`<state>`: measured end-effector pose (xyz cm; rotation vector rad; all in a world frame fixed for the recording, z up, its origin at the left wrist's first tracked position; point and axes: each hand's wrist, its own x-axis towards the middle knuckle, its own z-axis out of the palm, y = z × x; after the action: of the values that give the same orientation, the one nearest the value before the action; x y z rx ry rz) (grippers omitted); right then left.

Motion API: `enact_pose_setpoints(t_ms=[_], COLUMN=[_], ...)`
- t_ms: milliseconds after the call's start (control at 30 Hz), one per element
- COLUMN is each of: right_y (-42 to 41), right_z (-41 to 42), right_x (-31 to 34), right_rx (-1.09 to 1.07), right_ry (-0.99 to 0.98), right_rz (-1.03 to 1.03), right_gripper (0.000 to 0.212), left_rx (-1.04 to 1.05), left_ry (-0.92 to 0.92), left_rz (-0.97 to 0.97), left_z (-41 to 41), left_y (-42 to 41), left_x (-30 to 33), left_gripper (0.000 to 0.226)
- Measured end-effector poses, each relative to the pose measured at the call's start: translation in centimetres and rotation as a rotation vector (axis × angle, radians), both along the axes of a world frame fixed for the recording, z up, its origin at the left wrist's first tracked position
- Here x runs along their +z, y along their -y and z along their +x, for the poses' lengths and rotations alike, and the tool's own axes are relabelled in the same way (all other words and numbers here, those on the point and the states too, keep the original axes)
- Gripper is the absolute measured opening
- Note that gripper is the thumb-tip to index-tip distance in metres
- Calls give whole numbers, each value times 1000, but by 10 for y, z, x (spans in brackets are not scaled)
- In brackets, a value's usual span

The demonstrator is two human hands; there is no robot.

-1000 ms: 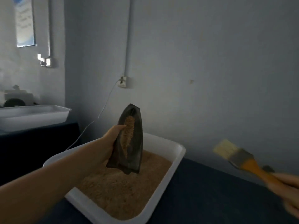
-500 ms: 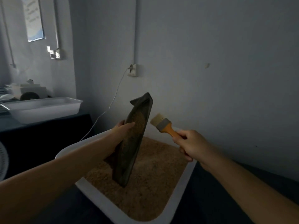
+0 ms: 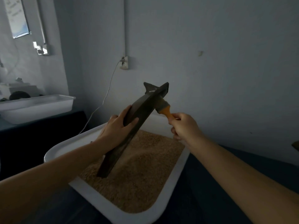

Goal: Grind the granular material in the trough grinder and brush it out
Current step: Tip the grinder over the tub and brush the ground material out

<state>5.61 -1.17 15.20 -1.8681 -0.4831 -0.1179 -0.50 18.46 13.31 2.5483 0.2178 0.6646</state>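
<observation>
The trough (image 3: pixel 137 125) is gripped by the left hand (image 3: pixel 116 131) and tilted over the tray (image 3: pixel 174 180), likely so grains fall in. The brush (image 3: pixel 163 107), pinched in the right hand's (image 3: pixel 184 125) fingers (image 3: pixel 175 116), is set at its upper end.

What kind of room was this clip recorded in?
Probably a plain workroom or small lab, not a kitchen. A dark cloth-covered bench holds a white tray of tan granules; a second white tray sits on a side counter. The painted wall has a socket with a cable plugged in.

You have one view only, worn on your head, facing forward and slightly down, close over the white tray (image 3: pixel 53 152) at lower centre, wall (image 3: pixel 210 46) filling the upper frame.
</observation>
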Motion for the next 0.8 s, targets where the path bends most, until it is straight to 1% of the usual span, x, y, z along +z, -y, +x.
enact_pose_setpoints(t_ms=[67, 133, 200, 267, 333, 367, 467, 533, 600, 700, 767, 800], right_y=[-6, -15, -29, -44, -52, -50, -29, -17, -11, 1, 13, 18], right_z=[5, 6, 1, -8, -18, -22, -33, -43, -50, -45, -35, -28], right_x=[3, 7, 9, 5, 0, -2, -6, -10, -12, 2, 22, 34], right_rx=[-74, -98, -62, -4, 70, 124, 361, 514, 609, 642, 577, 507], right_ry=[-28, -12, 10, 62, 112, 112, 28, 14, 26, -32, -47, -36], right_rz=[140, 248, 277, 171, 13, -50, -260, -477, -665, -816, -883, -861], right_gripper=[25, 17, 13, 15, 23, 25, 24, 26, 31, 34, 29, 26], left_rx=[-29, -76, -112, -135, -143, -145, -143, -134, -122, -77, -52, -52], left_ry=[41, 72, 95, 104, 102, 102, 93, 109, 131, 123, 115, 115], left_rz=[-35, -155, -285, -347, -346, -355, -356, -328, -268, -184, -157, -152], left_z=[2, 4, 4, 4, 4, 3, 2, 3, 5, 10, 11, 11], left_y=[0, 1, 3, 5, 5, 3, -3, -6, -8, -13, -18, -19], left_x=[5, 9, 10, 9, 8, 8, 6, 4, 2, -1, -2, -1], left_gripper=[65, 67, 68, 65, 62, 64, 80, 83, 83, 80, 80, 80])
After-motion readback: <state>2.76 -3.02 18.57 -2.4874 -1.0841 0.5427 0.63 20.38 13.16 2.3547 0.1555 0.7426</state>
